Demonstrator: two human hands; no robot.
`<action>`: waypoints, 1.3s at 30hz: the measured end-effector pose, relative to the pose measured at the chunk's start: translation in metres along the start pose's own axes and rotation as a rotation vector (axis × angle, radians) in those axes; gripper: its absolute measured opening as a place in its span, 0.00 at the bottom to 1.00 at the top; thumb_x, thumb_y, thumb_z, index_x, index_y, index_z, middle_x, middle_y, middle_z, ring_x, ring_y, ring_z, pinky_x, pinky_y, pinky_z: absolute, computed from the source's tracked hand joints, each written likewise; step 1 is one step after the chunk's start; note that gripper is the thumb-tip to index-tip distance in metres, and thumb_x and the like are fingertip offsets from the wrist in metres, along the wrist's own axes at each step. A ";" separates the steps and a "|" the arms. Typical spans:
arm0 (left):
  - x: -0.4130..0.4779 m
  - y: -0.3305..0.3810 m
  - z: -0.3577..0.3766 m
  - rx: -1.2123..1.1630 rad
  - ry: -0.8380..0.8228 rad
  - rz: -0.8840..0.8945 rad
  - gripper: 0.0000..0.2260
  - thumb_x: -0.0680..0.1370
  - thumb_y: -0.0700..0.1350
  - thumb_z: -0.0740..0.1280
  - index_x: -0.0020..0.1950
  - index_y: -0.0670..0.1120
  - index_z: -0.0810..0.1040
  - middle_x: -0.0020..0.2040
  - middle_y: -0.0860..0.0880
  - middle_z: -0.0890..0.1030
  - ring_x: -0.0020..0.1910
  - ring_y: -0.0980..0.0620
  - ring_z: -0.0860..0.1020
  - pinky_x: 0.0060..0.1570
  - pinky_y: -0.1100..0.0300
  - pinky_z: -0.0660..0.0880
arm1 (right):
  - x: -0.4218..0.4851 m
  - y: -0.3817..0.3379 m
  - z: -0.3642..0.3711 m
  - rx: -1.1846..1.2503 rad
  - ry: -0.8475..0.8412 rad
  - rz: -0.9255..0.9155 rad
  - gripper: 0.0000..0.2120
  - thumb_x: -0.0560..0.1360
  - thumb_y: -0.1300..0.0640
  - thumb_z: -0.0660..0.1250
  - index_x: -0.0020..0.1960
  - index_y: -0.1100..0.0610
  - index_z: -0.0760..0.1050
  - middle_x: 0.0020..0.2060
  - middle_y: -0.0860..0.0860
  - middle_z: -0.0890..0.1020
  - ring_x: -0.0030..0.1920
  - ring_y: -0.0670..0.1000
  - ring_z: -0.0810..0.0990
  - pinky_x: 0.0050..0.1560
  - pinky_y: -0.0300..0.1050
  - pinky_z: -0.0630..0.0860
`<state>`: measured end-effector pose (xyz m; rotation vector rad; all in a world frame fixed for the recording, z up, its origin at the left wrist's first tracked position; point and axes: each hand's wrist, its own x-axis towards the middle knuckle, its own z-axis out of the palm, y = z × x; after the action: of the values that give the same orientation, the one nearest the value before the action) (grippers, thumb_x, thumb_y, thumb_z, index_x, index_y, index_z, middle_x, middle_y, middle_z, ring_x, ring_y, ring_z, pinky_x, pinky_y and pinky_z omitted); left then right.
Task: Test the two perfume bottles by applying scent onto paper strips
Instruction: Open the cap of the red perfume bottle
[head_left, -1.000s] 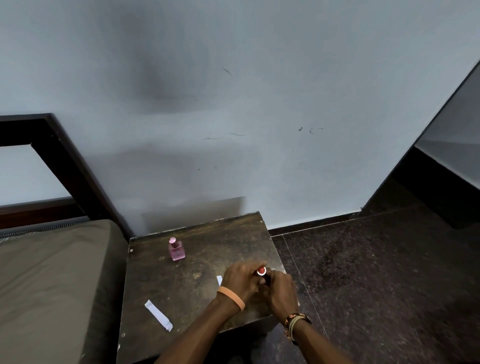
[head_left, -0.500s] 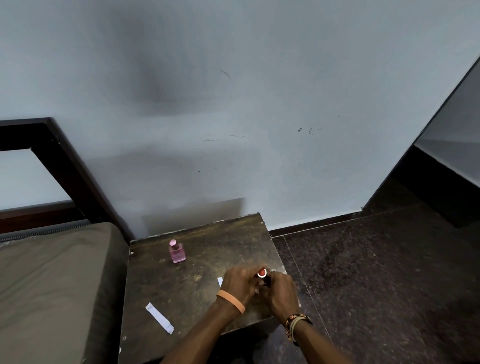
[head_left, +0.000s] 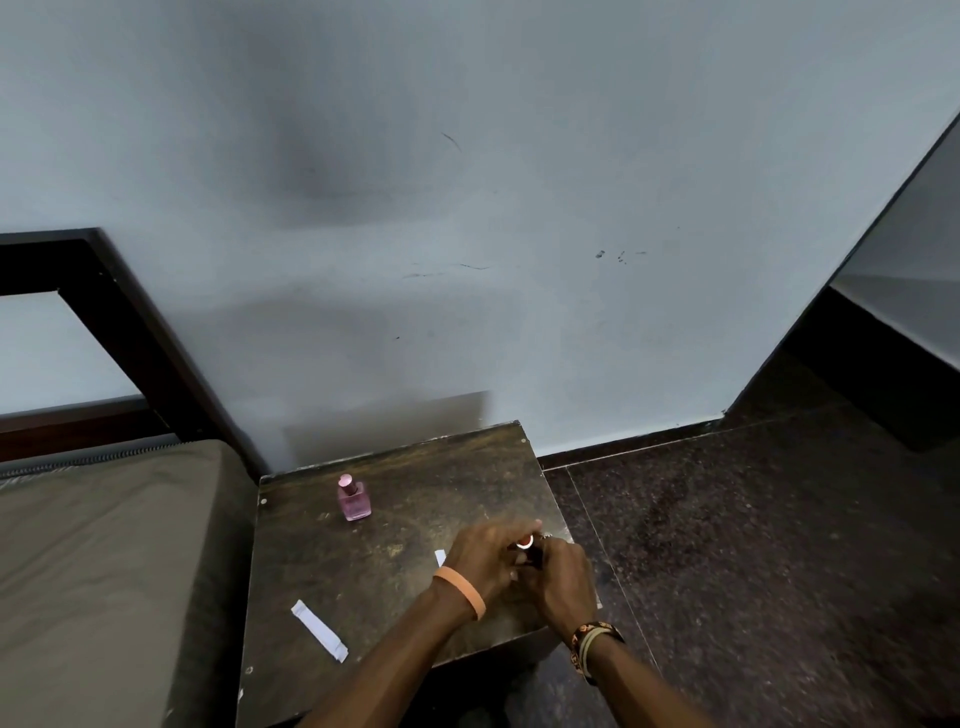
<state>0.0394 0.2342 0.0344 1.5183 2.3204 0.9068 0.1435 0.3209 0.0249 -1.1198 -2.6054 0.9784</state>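
Perfume bottles: pink one (head_left: 354, 499) upright at counter (head_left: 395, 582) back, untouched. Second, red-topped (head_left: 524, 543), gripped by both hands, left hand (head_left: 485, 558) and right hand (head_left: 563, 584) closed round it, likely uncapping. Paper strip (head_left: 319, 630) waits front-left.

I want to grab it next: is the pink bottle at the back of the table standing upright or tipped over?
Upright. The pink bottle stands on its base on the table, cap on top, apart from both hands.
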 end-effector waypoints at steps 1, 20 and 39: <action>0.000 -0.002 0.000 0.003 0.000 0.014 0.20 0.70 0.38 0.70 0.61 0.49 0.79 0.56 0.47 0.83 0.54 0.48 0.81 0.56 0.56 0.77 | -0.001 0.000 0.000 0.004 0.000 0.010 0.05 0.68 0.54 0.74 0.43 0.53 0.82 0.39 0.50 0.85 0.40 0.50 0.82 0.40 0.44 0.78; -0.011 0.009 0.002 -0.065 0.200 -0.103 0.11 0.69 0.43 0.70 0.50 0.51 0.82 0.41 0.51 0.85 0.38 0.52 0.83 0.41 0.64 0.78 | -0.002 -0.002 0.000 -0.032 0.006 -0.019 0.02 0.71 0.58 0.69 0.41 0.53 0.81 0.38 0.51 0.84 0.39 0.51 0.81 0.40 0.49 0.78; -0.012 0.013 0.004 -0.111 0.245 -0.239 0.13 0.69 0.46 0.75 0.53 0.51 0.83 0.47 0.51 0.85 0.46 0.54 0.81 0.50 0.64 0.76 | 0.000 -0.002 0.000 -0.060 0.003 -0.034 0.04 0.72 0.58 0.68 0.44 0.53 0.81 0.39 0.51 0.84 0.39 0.51 0.81 0.40 0.46 0.77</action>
<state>0.0566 0.2287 0.0376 1.1113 2.5007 1.1886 0.1425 0.3195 0.0261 -1.0849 -2.6597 0.8964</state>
